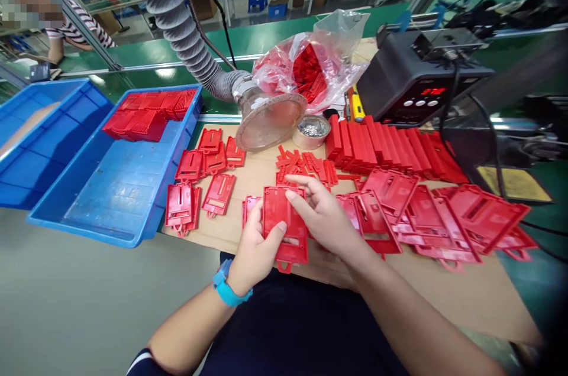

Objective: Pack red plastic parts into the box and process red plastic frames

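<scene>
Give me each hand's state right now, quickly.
Left hand: closed, holding a flat red plastic part by its left edge.
Right hand: closed, holding the same part by its upper right edge.

Bright, even light across the whole scene, seemingly from overhead. Long white glare streaks on the green conveyor belt; sharp highlights along the crumpled plastic bag. Only soft, faint shadows beneath the left hand, the right hand and the red plastic plate on the cardboard sheet. Strong wide-angle bowing toward the edges, dark vignetting at the near right corner, and a coarse pixelated patch at the far left. Fairly crisp focus across the bench.
</scene>
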`<state>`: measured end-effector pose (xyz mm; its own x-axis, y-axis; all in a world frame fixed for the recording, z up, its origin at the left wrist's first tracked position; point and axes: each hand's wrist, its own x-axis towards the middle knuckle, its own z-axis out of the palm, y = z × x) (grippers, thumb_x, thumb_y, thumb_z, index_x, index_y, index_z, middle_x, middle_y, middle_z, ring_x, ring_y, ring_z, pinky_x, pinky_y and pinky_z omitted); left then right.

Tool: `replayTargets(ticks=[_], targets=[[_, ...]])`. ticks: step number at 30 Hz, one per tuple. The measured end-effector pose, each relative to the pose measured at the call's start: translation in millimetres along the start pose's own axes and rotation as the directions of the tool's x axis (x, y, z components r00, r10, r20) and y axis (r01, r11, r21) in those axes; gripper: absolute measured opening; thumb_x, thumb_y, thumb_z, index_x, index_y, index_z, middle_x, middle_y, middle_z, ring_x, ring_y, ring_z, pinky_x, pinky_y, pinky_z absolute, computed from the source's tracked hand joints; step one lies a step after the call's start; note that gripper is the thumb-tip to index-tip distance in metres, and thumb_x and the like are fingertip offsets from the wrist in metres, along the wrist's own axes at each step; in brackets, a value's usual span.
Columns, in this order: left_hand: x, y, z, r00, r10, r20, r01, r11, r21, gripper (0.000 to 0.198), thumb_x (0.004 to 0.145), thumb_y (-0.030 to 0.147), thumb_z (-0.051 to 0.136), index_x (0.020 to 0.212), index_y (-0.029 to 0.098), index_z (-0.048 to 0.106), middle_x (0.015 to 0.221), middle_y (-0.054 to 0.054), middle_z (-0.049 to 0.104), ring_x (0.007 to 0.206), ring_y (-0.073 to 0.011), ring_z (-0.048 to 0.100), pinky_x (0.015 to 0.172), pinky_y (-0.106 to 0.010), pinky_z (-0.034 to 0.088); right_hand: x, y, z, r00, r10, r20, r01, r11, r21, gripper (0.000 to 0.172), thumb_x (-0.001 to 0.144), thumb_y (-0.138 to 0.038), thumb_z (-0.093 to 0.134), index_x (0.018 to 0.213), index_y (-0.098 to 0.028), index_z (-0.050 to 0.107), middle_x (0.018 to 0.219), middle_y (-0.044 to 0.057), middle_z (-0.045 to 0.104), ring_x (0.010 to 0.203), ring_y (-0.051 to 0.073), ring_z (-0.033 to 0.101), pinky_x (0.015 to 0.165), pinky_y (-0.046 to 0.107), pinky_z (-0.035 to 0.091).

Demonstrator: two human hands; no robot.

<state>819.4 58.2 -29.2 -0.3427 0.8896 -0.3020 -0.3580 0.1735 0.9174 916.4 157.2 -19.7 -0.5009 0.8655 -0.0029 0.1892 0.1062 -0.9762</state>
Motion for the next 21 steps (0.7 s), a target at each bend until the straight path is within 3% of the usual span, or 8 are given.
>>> replayTargets(ticks=[4, 6, 8, 10, 11, 13, 16, 21], targets=[[0.7, 16.0, -12.8, 0.998, 0.056, 0.010, -0.057, 0.994, 0.092, 0.051, 0.082, 0.035, 0.055, 0.130, 0.021, 0.041, 0.116, -0.007, 0.060, 0.110, -0.0253, 0.055, 0.097, -0.041, 0.044, 8.2, -4.1, 2.6, 0.996, -0.081, -0.030, 0.072, 0.971, -0.229, 0.019, 0.079, -0.033, 0.055, 0.090, -0.017, 0.058, 0.054, -0.007, 0.043, 0.045, 0.009, 0.043, 0.043, 0.021, 0.036], [-0.7, 19.7, -27.6, 0.992, 0.113, -0.055, -0.099, 0.973, 0.210, 0.050, 0.085, 0.039, 0.049, 0.131, 0.020, 0.041, 0.110, -0.008, 0.062, 0.105, -0.0244, 0.058, 0.095, -0.041, 0.044, 16.2, -5.5, 6.8, 0.995, -0.102, -0.014, 0.093, 0.945, -0.314, 0.014, 0.080, -0.032, 0.054, 0.083, -0.018, 0.058, 0.050, -0.007, 0.043, 0.043, 0.009, 0.043, 0.044, 0.022, 0.035], [-3.2, 16.5, -42.3, 0.946, 0.255, -0.203, -0.161, 0.907, 0.389, 0.047, 0.088, 0.040, 0.044, 0.131, 0.021, 0.042, 0.114, -0.008, 0.060, 0.107, -0.0234, 0.056, 0.099, -0.041, 0.041, 23.0, -3.5, 12.9, 0.992, -0.118, 0.033, 0.122, 0.915, -0.384, 0.013, 0.080, -0.030, 0.053, 0.079, -0.018, 0.058, 0.048, -0.007, 0.046, 0.043, 0.010, 0.045, 0.045, 0.023, 0.035], [-6.1, 6.9, -51.7, 0.886, 0.372, -0.276, -0.189, 0.835, 0.516, 0.043, 0.090, 0.039, 0.040, 0.129, 0.021, 0.045, 0.127, -0.008, 0.052, 0.120, -0.0220, 0.046, 0.106, -0.039, 0.031, 25.8, 2.1, 20.7, 0.986, -0.127, 0.107, 0.164, 0.858, -0.487, 0.014, 0.082, -0.028, 0.050, 0.080, -0.018, 0.059, 0.048, -0.006, 0.050, 0.044, 0.011, 0.049, 0.046, 0.023, 0.036], [-7.6, 0.6, -53.8, 0.887, 0.376, -0.270, -0.191, 0.828, 0.527, 0.043, 0.091, 0.038, 0.037, 0.129, 0.021, 0.045, 0.134, -0.008, 0.046, 0.126, -0.0210, 0.039, 0.109, -0.038, 0.026, 25.4, 5.5, 24.9, 0.982, -0.130, 0.135, 0.183, 0.818, -0.545, 0.015, 0.083, -0.026, 0.048, 0.081, -0.018, 0.060, 0.049, -0.005, 0.052, 0.046, 0.012, 0.051, 0.047, 0.023, 0.036], [-10.1, -11.7, -53.1, 0.933, 0.297, -0.203, -0.176, 0.868, 0.465, 0.044, 0.093, 0.037, 0.032, 0.134, 0.021, 0.039, 0.143, -0.006, 0.036, 0.133, -0.0184, 0.029, 0.112, -0.035, 0.020, 21.5, 11.3, 32.9, 0.980, -0.131, 0.149, 0.197, 0.741, -0.642, 0.016, 0.083, -0.024, 0.047, 0.083, -0.017, 0.061, 0.054, -0.001, 0.058, 0.051, 0.015, 0.056, 0.048, 0.024, 0.036], [-13.0, -23.5, -46.7, 0.969, 0.211, -0.126, -0.155, 0.924, 0.351, 0.049, 0.093, 0.037, 0.031, 0.139, 0.021, 0.028, 0.147, -0.004, 0.028, 0.136, -0.0164, 0.022, 0.113, -0.032, 0.017, 13.9, 12.0, 36.3, 0.983, -0.137, 0.124, 0.184, 0.681, -0.709, 0.017, 0.082, -0.026, 0.050, 0.087, -0.017, 0.064, 0.066, 0.005, 0.066, 0.060, 0.019, 0.061, 0.050, 0.026, 0.037], [-15.7, -28.9, -41.2, 0.970, 0.195, -0.143, -0.138, 0.932, 0.336, 0.052, 0.092, 0.040, 0.032, 0.141, 0.023, 0.024, 0.150, -0.001, 0.022, 0.137, -0.0154, 0.016, 0.114, -0.030, 0.013, 27.7, -9.9, -3.1, 0.989, -0.137, -0.049, 0.052, 0.649, -0.759, 0.030, 0.083, -0.042, 0.052, 0.098, -0.019, 0.064, 0.062, 0.003, 0.065, 0.057, 0.020, 0.060, 0.047, 0.027, 0.036]])
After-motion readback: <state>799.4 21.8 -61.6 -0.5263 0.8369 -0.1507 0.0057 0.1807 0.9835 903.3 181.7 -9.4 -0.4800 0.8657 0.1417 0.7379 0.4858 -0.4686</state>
